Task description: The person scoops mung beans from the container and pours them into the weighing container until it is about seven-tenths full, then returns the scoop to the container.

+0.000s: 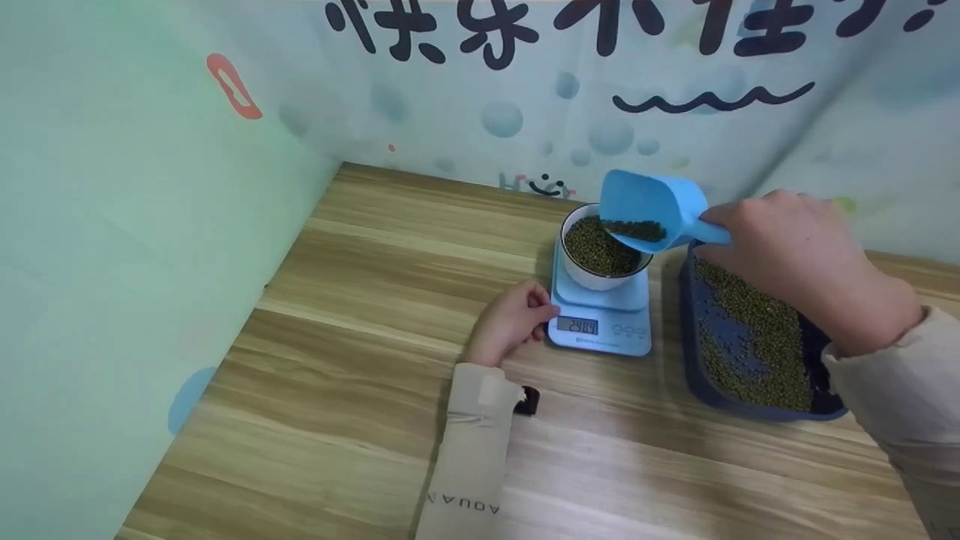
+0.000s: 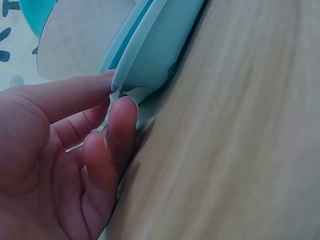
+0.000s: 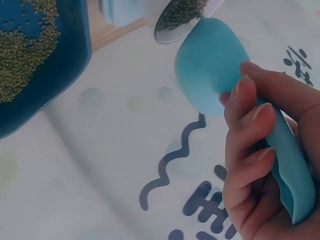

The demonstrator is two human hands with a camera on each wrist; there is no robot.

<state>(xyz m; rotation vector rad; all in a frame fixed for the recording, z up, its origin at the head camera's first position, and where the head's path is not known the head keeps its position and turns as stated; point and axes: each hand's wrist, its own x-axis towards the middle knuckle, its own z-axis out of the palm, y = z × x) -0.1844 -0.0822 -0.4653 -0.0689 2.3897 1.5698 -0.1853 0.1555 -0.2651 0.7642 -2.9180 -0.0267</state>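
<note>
My right hand (image 1: 799,259) grips the handle of a light blue scoop (image 1: 652,206), its fingers curled round it in the right wrist view. Tilted over a white bowl (image 1: 596,280), the scoop still has some small green beans, which look like mung beans (image 1: 643,229), in it. More beans (image 1: 596,247) fill much of the bowl. It stands on a light blue kitchen scale (image 1: 637,341) whose display (image 1: 577,325) shows digits. With thumb and a finger, my left hand (image 1: 514,319) pinches the scale's left edge, as the left wrist view shows.
Right of the scale stands a dark blue bin (image 1: 694,375) with beans (image 1: 765,345) spread over its floor, partly behind my right arm. A printed backdrop (image 1: 450,97) rises behind the wooden table (image 1: 360,300). A small black object (image 1: 528,400) shows beside my left sleeve.
</note>
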